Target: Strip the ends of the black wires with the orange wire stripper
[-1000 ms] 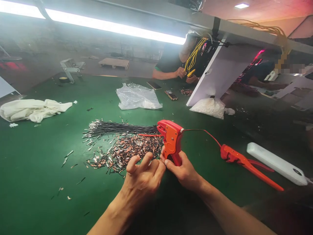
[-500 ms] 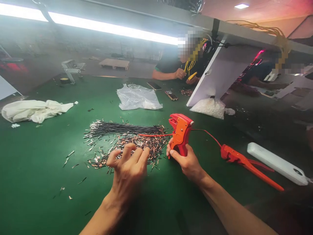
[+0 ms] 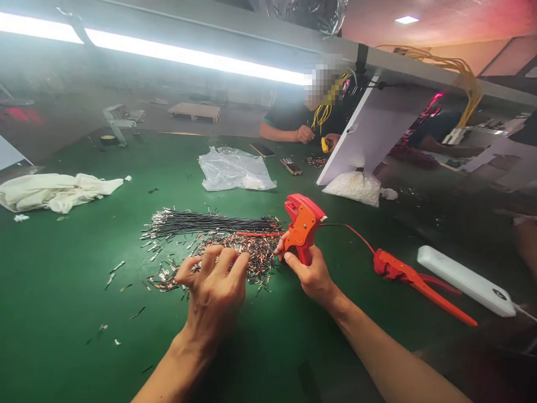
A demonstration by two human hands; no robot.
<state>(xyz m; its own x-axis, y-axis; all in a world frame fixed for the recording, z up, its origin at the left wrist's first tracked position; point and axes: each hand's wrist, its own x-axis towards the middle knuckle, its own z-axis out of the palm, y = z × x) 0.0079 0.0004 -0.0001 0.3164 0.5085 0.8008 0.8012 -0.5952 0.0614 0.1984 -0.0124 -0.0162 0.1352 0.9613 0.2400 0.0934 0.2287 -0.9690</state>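
Observation:
A red and orange wire stripper (image 3: 302, 224) stands upright in my right hand (image 3: 316, 277), whose fingers wrap round its handle. Its jaws are at the top, facing left, and I see no wire between them. My left hand (image 3: 216, 285) is bent over a heap of short black and copper-coloured wire scraps (image 3: 260, 252). Its fingers curl downward and their tips are hidden, so whatever they pinch does not show. Behind the heap lies a bundle of black wires (image 3: 210, 222) with silvery ends at the left. A thin red strand (image 3: 255, 233) runs between bundle and heap.
Another red-orange hand tool (image 3: 419, 282) and a white power strip (image 3: 465, 280) lie at right. Further back are a clear plastic bag (image 3: 235, 170), two phones (image 3: 291, 166) and a bag of white pieces (image 3: 354, 187). White cloth (image 3: 62, 190) lies left. A co-worker (image 3: 281, 126) sits opposite.
The whole view has shifted slightly. The wire stripper tilts a little more to the right at its top, and my left hand stays over the scraps. The co-worker's hands have moved slightly.

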